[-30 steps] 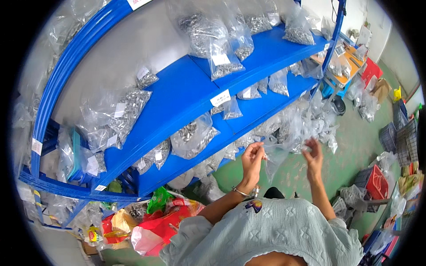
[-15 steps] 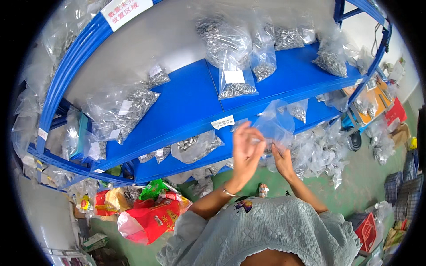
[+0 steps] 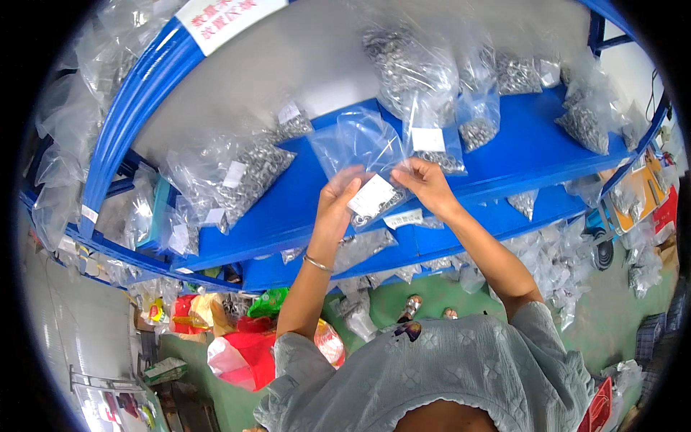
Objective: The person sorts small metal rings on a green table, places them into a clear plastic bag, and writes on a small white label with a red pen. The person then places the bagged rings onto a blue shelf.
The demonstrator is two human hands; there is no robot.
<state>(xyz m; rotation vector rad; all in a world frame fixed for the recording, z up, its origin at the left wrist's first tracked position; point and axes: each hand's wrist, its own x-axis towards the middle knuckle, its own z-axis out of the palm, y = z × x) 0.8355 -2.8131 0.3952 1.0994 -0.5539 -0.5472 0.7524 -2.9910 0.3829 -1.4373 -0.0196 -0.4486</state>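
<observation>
A clear plastic bag (image 3: 358, 137) hangs between my hands in front of the upper shelf, its loose top spread upward. It carries a white paper label (image 3: 372, 195), and small metal rings (image 3: 361, 219) lie at its bottom. My left hand (image 3: 338, 201) grips the bag's left side, thumb beside the label. On the other side, my right hand (image 3: 425, 186) pinches the bag's edge with thumb and fingers. Just behind my right hand stands another labelled bag of metal rings (image 3: 440, 160).
The blue shelf (image 3: 302, 187) bears several bags of metal parts, among them a large one (image 3: 252, 169) at left and another (image 3: 584, 122) at right. Below, many filled bags (image 3: 554, 266) sit on the green floor. A red sack (image 3: 248, 353) lies at lower left.
Both hands have moved left and upward with the plastic bag. My left hand, earlier raised and blurred beside it, now grips it too. The view has shifted, and the label now shows.
</observation>
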